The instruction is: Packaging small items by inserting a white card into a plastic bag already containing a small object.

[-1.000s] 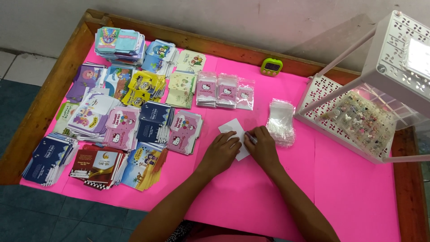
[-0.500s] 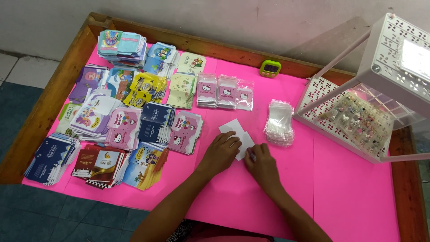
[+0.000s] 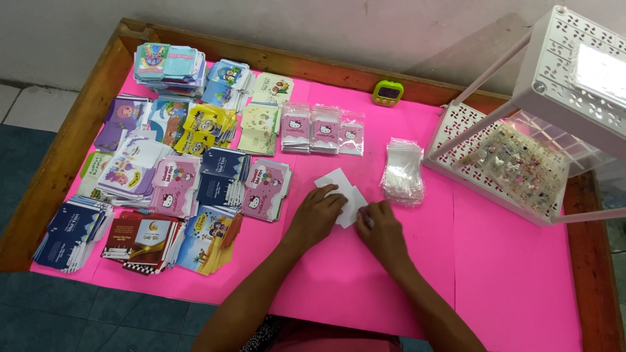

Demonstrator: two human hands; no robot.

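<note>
White card (image 3: pixel 342 187) lay near the middle of the pink-covered table (image 3: pixel 508 287), pinned flat under both hands. The left hand (image 3: pixel 317 216) pressed down on its left part, fingers together; the right hand (image 3: pixel 381 233) pinched its near right edge with fingertips closed. A stack of clear plastic sleeves (image 3: pixel 402 171) sat just beside it, toward the right edge.

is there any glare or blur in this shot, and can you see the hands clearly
Head view: the top of the white rack is blown out by glare; the left hand and right hand on the white card are evenly lit and sharp, with soft shadows.
</note>
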